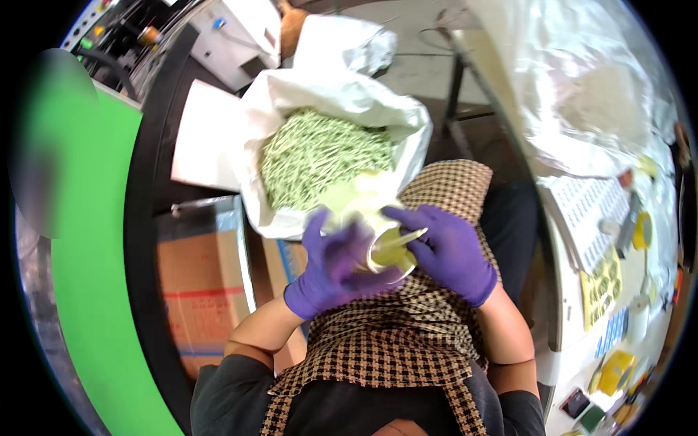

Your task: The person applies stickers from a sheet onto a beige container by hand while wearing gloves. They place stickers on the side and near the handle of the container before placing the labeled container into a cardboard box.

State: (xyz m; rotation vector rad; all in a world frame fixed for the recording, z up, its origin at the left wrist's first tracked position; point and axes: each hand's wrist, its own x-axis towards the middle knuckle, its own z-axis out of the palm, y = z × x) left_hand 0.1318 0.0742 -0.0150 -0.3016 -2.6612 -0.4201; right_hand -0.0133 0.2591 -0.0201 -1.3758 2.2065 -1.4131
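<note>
Both my hands wear purple gloves and meet over my lap. My right hand (452, 253) grips the side of a white cup (404, 275), whose mouth is tipped toward me. A pale green stick (404, 239) pokes out of the cup's yellowish-green inside. My left hand (336, 260) is close against the cup's left side, its fingers smeared by motion, so their hold cannot be made out. Just beyond the cup, a large white bag (411, 120) stands with its mouth spread wide. Many thin pale green sticks (320, 156) fill it.
A cardboard box (200, 291) stands left of my lap, near a black edge and a bright green surface (87, 276). Along the right runs a white table (563, 378) bearing clear plastic sheeting (582, 87), a printed sheet (585, 218) and a yellow object (616, 370).
</note>
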